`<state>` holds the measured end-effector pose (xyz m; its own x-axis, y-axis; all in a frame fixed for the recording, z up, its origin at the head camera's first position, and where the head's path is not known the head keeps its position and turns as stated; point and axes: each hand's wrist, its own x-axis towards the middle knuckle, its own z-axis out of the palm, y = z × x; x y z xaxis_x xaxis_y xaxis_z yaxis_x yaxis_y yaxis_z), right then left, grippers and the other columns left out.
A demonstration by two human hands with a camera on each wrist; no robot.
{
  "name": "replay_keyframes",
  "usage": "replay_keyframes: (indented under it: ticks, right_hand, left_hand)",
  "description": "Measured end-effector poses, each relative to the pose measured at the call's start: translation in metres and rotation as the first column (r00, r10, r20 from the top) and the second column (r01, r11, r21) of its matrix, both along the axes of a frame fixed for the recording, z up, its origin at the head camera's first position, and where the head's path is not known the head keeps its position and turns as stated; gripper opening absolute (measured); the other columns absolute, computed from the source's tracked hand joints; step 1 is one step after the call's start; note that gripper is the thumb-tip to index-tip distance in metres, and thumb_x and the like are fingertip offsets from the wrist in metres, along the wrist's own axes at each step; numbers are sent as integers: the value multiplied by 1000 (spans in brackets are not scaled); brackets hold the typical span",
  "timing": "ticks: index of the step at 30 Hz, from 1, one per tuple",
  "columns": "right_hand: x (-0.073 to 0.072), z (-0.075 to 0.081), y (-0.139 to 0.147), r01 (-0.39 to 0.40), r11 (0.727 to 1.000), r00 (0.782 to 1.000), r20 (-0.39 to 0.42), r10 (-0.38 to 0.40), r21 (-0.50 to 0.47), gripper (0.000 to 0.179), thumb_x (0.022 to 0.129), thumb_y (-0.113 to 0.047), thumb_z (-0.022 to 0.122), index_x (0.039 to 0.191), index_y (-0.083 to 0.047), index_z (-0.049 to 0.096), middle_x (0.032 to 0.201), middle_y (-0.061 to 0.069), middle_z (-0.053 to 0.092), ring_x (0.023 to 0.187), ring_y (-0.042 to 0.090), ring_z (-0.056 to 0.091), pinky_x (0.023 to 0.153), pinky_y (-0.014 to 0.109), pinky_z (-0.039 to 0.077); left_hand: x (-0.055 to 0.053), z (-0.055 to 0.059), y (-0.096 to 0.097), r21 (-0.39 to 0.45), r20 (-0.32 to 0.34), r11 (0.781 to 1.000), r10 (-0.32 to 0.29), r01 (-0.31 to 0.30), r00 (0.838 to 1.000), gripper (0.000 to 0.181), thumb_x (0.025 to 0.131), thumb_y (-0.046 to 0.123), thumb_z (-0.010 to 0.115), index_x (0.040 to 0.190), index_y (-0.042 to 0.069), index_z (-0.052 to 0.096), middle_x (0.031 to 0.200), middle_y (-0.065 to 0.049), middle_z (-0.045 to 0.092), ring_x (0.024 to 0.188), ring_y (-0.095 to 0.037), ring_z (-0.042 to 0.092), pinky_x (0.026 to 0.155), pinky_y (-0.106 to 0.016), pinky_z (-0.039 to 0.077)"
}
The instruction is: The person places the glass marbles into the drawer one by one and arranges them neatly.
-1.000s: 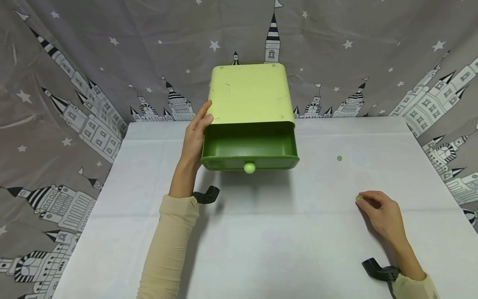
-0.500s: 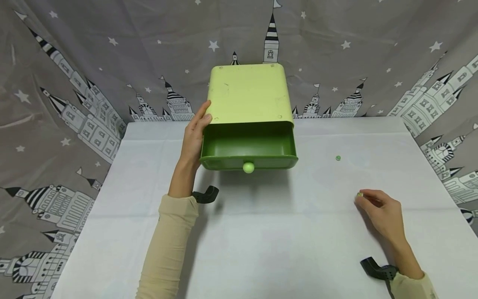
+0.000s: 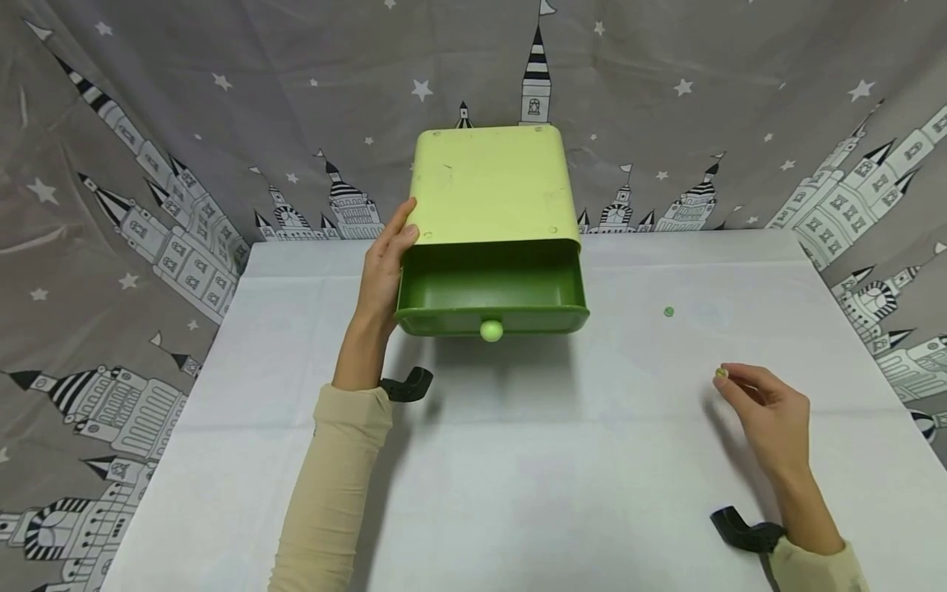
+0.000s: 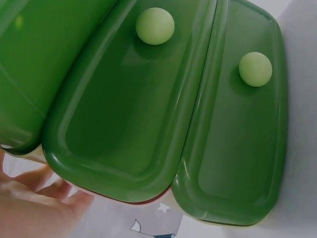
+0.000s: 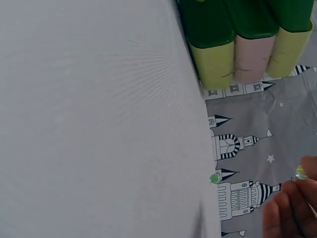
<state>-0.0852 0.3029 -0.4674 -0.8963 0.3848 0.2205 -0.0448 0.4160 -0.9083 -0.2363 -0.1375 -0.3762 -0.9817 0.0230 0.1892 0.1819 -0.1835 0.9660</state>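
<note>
A small drawer unit (image 3: 494, 185) with a pale yellow-green top stands at the back middle of the table, its dark green top drawer (image 3: 533, 321) pulled out. My left hand (image 3: 381, 275) rests against the unit's left side, fingers extended along it. In the left wrist view, two closed lower drawers (image 4: 124, 109) show their round light green knobs. To the right, my right hand (image 3: 773, 419) pinches a small yellow-green bead-like piece (image 3: 721, 373) between thumb and index finger, above the tabletop. A similar small green piece (image 3: 669, 312) lies on the table beyond that hand.
A white cloth (image 3: 503, 477) covers the table. Behind and at the sides hangs a grey curtain (image 3: 296, 66) with castles and stars. The right wrist view shows the unit's sides in yellow-green and pink layers (image 5: 253, 59).
My right hand has lifted from the table with the yellow-green bead-like piece and shifted slightly back and right. My left hand keeps its place on the drawer unit.
</note>
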Motion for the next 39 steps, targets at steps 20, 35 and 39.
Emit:
replay_keyframes:
  ticks: [20,35,39]
  right_hand:
    - [-7,34,-19,-64,908,979,-201,-22,-413,19,81,20,66,99,15,70,90,7,71,83,14,67,73,16,54]
    - [-14,49,-36,-206,932,957,-262,128,-298,18,81,19,67,99,20,67,92,7,70,85,16,66,76,17,53]
    - [-17,53,-46,-247,937,945,-275,176,-247,18,82,18,67,100,18,68,93,6,70,86,15,65,77,17,53]
  left_hand:
    - [1,-1,-1,-18,-8,1000,-14,14,1000,54,101,24,51,154,16,39,157,3,33,142,-11,29,112,-34,30]
    - [1,-1,-1,-13,-16,1000,-18,18,1000,54,102,24,50,154,15,38,157,3,33,142,-11,29,112,-33,30]
    - [1,-1,0,6,-11,1000,-15,15,1000,54,101,23,51,153,14,39,157,2,33,142,-12,30,112,-32,30]
